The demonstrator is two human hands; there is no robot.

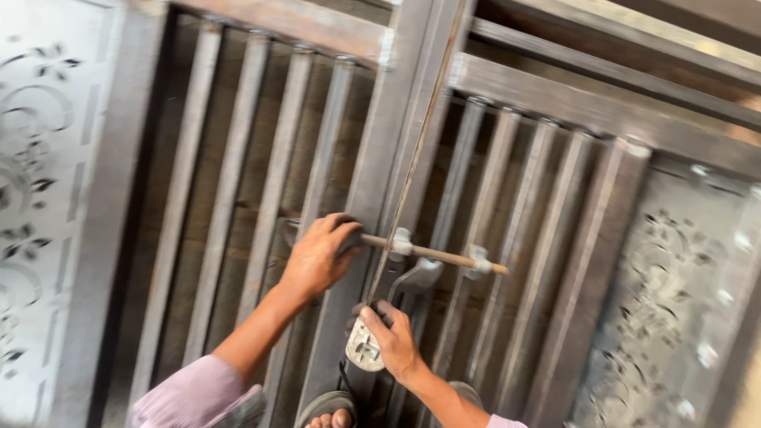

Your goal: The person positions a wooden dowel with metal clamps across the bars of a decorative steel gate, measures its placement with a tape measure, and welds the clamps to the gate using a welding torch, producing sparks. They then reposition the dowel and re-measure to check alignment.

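Bare steel gate panels (507,103) fill the view, lying flat under the person, with rows of square vertical bars (238,158) and two central frame posts (396,135) running side by side. Sheets of patterned metal with scrolls and leaves (36,158) sit at the far left and far right.

Across the central posts lies a slide bolt rod (432,254), passing through two small welded guide brackets (402,242). The left hand (317,257) grips the rod's left end, its fingers curled shut around it. A curved flat handle (416,277) hangs from the rod just below the first bracket.

Lower down, the right hand (392,337) rests on the central post, fingers closed over a small silvery hasp plate with holes (363,349), thumb pressing its top edge. Both arms wear pale pink sleeves (194,396). A sandalled foot (329,412) shows at the bottom edge, just beside the plate. The picture is blurred, so finer detail of the fittings cannot be made out.
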